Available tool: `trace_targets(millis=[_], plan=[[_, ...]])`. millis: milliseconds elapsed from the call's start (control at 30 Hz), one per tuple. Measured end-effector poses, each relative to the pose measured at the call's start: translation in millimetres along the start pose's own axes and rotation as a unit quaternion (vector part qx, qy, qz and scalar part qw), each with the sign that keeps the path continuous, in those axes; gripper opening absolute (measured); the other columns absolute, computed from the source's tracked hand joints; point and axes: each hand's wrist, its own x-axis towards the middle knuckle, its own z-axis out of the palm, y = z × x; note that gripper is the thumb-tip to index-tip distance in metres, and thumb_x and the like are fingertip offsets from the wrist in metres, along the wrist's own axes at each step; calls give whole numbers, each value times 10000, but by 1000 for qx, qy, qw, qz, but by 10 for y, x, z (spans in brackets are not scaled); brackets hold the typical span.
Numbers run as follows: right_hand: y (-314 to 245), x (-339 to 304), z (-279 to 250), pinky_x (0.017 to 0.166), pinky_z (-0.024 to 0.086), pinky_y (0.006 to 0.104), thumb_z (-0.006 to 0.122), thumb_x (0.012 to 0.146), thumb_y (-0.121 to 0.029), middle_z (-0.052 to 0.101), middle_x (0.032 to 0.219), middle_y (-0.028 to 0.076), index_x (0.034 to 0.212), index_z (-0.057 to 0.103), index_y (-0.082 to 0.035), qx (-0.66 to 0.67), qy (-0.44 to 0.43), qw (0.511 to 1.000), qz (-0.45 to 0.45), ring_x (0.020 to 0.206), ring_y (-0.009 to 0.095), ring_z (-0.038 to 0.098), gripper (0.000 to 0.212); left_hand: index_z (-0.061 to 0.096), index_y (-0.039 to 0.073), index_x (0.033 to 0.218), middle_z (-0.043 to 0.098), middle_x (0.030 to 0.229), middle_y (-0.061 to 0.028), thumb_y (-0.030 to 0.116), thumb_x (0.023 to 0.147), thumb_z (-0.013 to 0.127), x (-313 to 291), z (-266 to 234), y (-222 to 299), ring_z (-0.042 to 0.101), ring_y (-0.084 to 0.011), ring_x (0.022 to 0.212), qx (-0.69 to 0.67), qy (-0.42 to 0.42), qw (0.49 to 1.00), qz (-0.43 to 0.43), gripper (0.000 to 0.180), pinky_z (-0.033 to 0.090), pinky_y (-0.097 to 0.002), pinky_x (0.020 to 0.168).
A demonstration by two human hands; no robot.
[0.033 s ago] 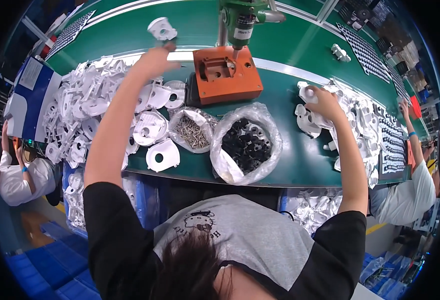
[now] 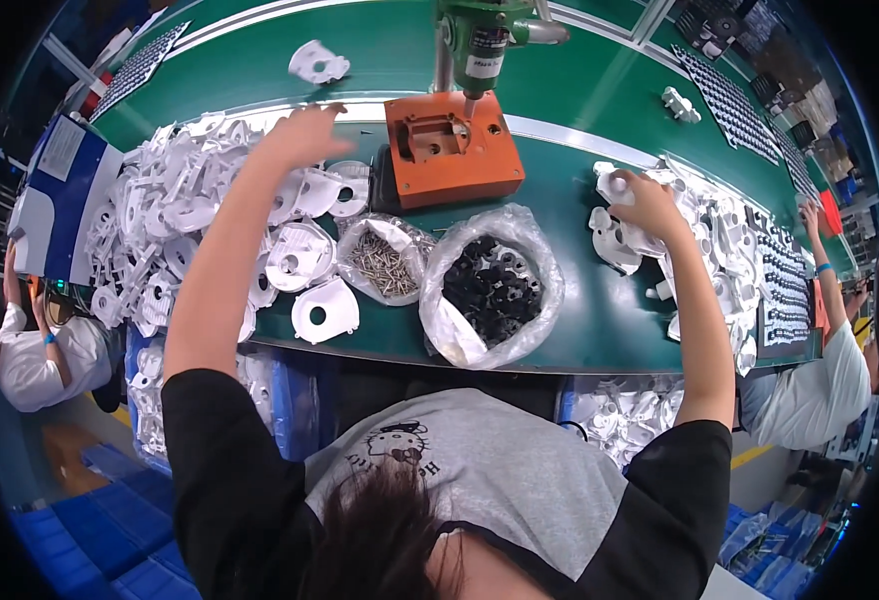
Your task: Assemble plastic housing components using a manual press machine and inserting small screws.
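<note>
My left hand [image 2: 305, 138] is open over the far edge of a big pile of white plastic parts [image 2: 175, 205], its fingers stretched out and slightly blurred. Beyond its fingertips, one white plastic part [image 2: 315, 64] lies on the green belt, apart from the hand. Off to the right, my right hand [image 2: 652, 207] has its fingers curled round a white plastic housing [image 2: 620, 188] at the left side of a second pile [image 2: 712, 235]. The hand itself covers some of that housing.
An orange fixture block [image 2: 455, 165] sits under a green press head [image 2: 485, 50]. Nearer stand a bag of screws [image 2: 382, 265] and a bag of black parts [image 2: 495, 295]. Trays [image 2: 785, 290] lie at right. Co-workers [image 2: 55, 350] are on both sides.
My left hand has drawn back from the white part on the belt, leaving a gap. That part has settled flatter and slightly to the left. My right hand stays put.
</note>
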Motion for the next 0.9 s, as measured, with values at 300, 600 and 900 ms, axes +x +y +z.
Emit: trace_targets(millis=[300, 600, 900], plan=[[-127, -68, -149, 787, 479, 349, 729, 730, -351, 596, 1098, 186, 1233, 495, -93, 304, 111, 946, 0, 913, 283, 620, 611, 541, 91, 1168, 630, 1053, -179, 422, 748, 600, -93, 199, -221, 587, -305, 1041, 72, -86, 990, -81, 538, 417, -537, 887], [-829, -366, -192, 844, 436, 274, 629, 847, -178, 566, 1135, 105, 1272, 446, -19, 645, 94, 744, -148, 995, 144, 547, 489, 446, 54, 1160, 643, 965, -150, 257, 854, 487, -325, -67, 136, 628, -268, 866, -413, 160, 896, -42, 369, 490, -376, 721], [-2157, -573, 91, 900, 439, 293, 654, 838, -126, 512, 1228, 71, 1306, 428, -20, 821, 32, 522, -230, 1091, 139, 511, 530, 449, 58, 1240, 570, 1023, -53, 172, 979, 407, -1107, -94, 1502, 550, -94, 848, -757, 214, 615, 58, 288, 453, -205, 712]])
